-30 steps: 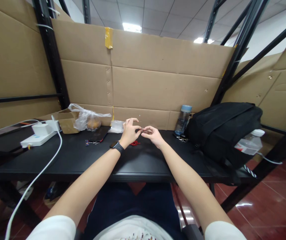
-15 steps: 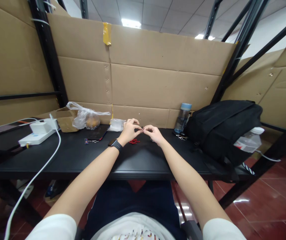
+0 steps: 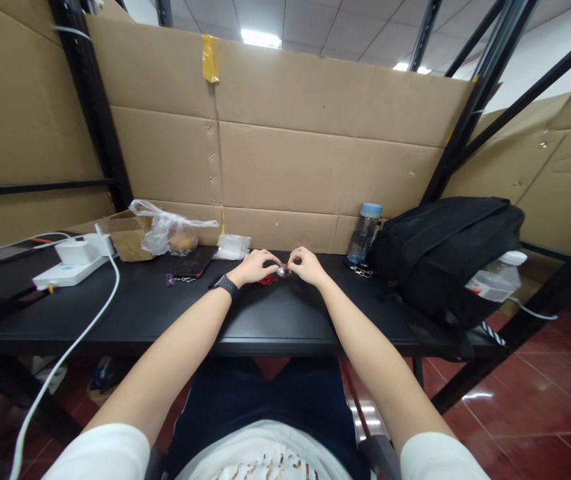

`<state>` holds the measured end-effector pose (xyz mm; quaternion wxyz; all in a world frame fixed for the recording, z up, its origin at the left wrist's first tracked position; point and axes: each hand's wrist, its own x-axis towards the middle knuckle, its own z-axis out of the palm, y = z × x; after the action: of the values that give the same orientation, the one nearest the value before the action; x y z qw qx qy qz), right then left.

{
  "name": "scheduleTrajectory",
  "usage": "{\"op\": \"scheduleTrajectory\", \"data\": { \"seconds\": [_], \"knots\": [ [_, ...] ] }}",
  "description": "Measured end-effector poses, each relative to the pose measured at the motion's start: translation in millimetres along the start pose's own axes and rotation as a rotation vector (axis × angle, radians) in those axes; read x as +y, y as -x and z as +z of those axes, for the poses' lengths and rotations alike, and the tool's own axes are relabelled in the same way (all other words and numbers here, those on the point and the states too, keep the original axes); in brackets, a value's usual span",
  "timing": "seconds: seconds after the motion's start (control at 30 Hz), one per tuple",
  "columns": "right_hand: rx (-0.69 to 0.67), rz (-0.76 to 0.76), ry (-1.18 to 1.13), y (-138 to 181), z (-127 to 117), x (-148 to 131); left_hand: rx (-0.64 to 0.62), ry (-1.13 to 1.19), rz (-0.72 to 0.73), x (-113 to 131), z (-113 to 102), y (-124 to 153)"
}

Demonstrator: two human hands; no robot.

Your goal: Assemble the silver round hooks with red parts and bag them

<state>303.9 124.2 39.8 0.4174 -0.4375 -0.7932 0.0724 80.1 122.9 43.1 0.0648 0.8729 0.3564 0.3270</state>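
Over the middle of the black table (image 3: 285,327), a small shiny silvery round piece (image 3: 282,271) sits between my two hands. My left hand (image 3: 256,266), with a dark watch on its wrist, is closed in a pinch at the left side of this piece. From the right, my right hand (image 3: 308,265) pinches with thumb and forefinger close to the piece; a bit of dark red shows at its fingertips, too small to name. Red cord (image 3: 267,281) lies on the table just below my left fingers, partly covered by them.
To the left are a clear packet (image 3: 233,247), a dark phone (image 3: 195,262), a tied plastic bag (image 3: 168,233), a cardboard box (image 3: 132,241) and a white power strip (image 3: 72,270) with a cable. A bottle (image 3: 364,233) and black backpack (image 3: 445,260) stand right; cardboard (image 3: 285,133) walls the back.
Both hands have come down slightly, and their fingertips have moved a little apart. The silvery round piece now shows between them. The camera view has shifted slightly.
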Motion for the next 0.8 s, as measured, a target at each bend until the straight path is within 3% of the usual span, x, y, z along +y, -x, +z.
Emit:
{"op": "scheduleTrajectory", "data": {
  "seconds": [0.27,0.43,0.63,0.8],
  "knots": [
    [-0.025,0.175,0.291,-12.0,11.6,17.4,-0.105,-0.18,-0.058,-3.4,3.8,0.6],
    [-0.115,0.215,0.277,-7.9,-9.9,29.4,-0.142,-0.277,-0.084,3.5,14.0,2.5],
    [-0.358,0.291,0.175,4.0,-37.7,38.4,-0.153,-0.318,-0.067,10.2,19.3,4.4],
    [-0.359,0.259,0.196,7.0,-41.5,34.5,-0.163,-0.334,-0.1,13.2,25.0,6.1]
  ]
}}
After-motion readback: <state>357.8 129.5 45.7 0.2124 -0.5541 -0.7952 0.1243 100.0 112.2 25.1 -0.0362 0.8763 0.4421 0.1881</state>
